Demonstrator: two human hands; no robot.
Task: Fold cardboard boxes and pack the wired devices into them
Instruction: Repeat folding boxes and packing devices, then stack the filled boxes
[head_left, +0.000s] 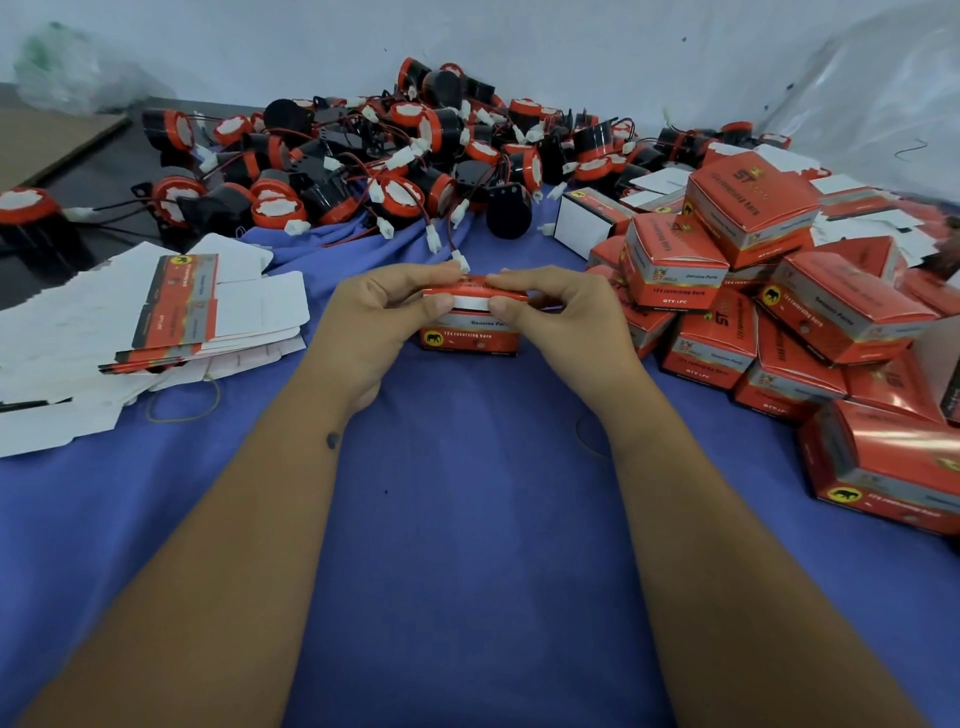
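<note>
Where a blue cloth (467, 519) covers the work surface below a pale wall (519, 31), both hands pinch the top flap of one red box (470, 332) standing at the centre: left hand (374, 322), right hand (561, 317). Dozens of wired devices (395, 156) are heaped behind; flat box blanks (171, 312) lie left; over a dozen folded boxes (779, 291) pile right.

There is one view only, from a wide-angle camera worn on the person's head. It looks forward and steeply down along both forearms onto the blue cloth (467, 519), close over the work. The wide lens bends the edges. The far wall (519, 41) closes the top of the picture, so the view takes in the whole depth of the cloth.
</note>
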